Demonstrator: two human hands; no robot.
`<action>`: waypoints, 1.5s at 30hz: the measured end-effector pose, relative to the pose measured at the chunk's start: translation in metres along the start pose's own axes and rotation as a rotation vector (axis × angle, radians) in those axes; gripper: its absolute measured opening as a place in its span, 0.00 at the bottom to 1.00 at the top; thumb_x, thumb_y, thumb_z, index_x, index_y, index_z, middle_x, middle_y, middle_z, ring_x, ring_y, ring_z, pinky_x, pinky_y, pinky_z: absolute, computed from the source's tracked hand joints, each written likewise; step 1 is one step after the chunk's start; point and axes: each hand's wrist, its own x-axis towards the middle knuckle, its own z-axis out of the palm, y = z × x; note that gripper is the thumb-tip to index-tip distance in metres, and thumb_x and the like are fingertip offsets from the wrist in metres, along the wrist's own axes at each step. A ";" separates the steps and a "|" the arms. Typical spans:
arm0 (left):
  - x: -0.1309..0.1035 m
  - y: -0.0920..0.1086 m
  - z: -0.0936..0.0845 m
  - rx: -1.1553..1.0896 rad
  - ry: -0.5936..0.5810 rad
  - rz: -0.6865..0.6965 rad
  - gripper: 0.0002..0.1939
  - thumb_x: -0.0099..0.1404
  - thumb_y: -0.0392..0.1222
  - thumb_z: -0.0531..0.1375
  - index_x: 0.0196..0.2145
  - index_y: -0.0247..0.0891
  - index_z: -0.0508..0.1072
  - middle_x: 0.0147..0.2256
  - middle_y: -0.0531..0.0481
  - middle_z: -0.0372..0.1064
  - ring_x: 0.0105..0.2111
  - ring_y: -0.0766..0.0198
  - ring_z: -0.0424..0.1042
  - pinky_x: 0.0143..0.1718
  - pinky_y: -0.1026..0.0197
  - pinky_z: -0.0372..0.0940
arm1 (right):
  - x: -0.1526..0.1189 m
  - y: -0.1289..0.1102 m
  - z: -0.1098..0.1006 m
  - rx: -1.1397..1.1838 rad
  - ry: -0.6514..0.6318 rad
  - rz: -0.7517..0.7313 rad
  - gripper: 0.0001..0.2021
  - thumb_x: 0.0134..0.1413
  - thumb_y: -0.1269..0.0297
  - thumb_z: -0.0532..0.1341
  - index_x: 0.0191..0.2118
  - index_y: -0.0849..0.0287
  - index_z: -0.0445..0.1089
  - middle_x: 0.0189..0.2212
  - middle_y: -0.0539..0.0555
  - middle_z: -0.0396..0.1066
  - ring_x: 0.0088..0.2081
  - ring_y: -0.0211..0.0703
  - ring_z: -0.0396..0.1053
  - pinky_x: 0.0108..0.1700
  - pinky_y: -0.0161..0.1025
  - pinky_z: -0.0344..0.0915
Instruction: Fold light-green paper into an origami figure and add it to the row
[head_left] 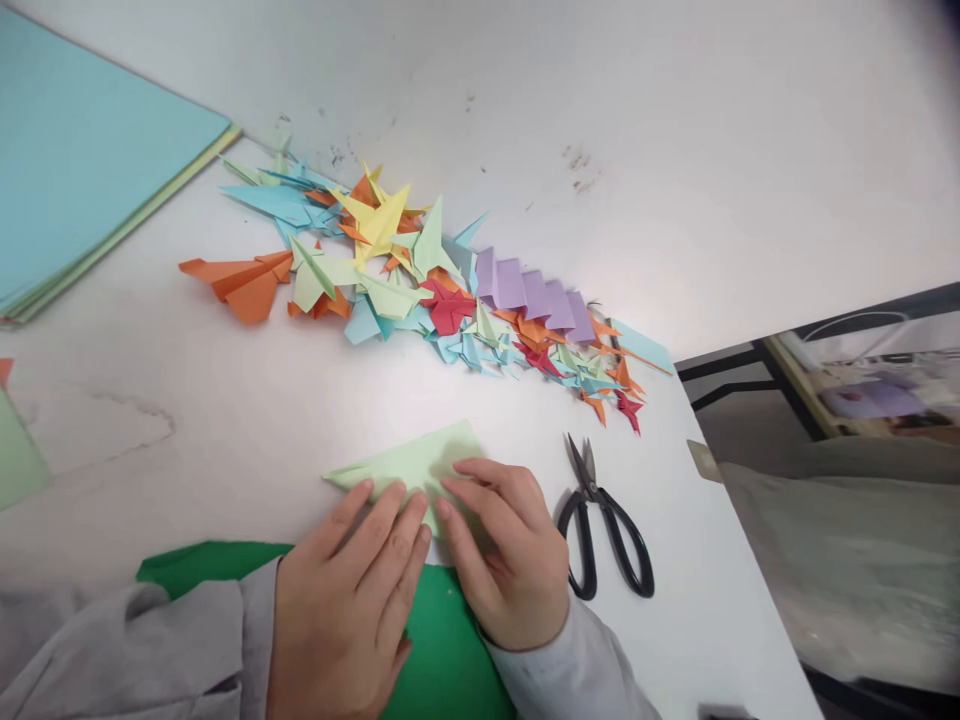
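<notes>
A folded piece of light green paper [409, 458] lies on the white table in front of me, its narrow point to the left. My left hand [360, 590] rests flat on its lower edge, fingers stretched out and pressing down. With bent fingers, my right hand [517, 550] grips the paper's right part, thumb and forefinger tips close together over it. That hand hides the paper's right end. Under my wrists lies a green sheet [442, 640]. Scissors with black handles [592, 500] lie slightly spread just right of my right hand.
Many folded paper figures [379, 225] in several colours form a long heap beyond my hands, with a pleated purple paper [532, 295] among them. Stacked coloured sheets [97, 150] lie at far left, a light green piece [19, 455] below. The table edge [739, 510] runs down the right.
</notes>
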 end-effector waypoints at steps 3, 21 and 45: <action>0.000 0.000 -0.001 0.003 -0.013 -0.006 0.20 0.57 0.43 0.50 0.45 0.33 0.69 0.51 0.43 0.63 0.53 0.51 0.56 0.56 0.47 0.45 | 0.001 -0.001 -0.001 -0.023 -0.033 -0.040 0.12 0.48 0.76 0.57 0.40 0.59 0.69 0.41 0.59 0.69 0.39 0.45 0.65 0.39 0.46 0.66; 0.002 -0.006 -0.001 -0.023 -0.041 -0.005 0.26 0.55 0.50 0.52 0.48 0.33 0.68 0.53 0.42 0.60 0.56 0.48 0.52 0.58 0.44 0.41 | 0.005 -0.001 -0.005 -0.093 -0.099 -0.067 0.16 0.49 0.72 0.57 0.46 0.63 0.67 0.45 0.61 0.69 0.37 0.46 0.65 0.38 0.47 0.65; 0.003 -0.006 -0.001 -0.044 -0.063 -0.007 0.26 0.55 0.50 0.53 0.48 0.32 0.67 0.51 0.41 0.63 0.55 0.48 0.53 0.57 0.44 0.42 | 0.001 0.001 0.000 -0.216 -0.124 -0.161 0.17 0.50 0.72 0.56 0.48 0.62 0.66 0.47 0.60 0.67 0.36 0.47 0.63 0.35 0.48 0.64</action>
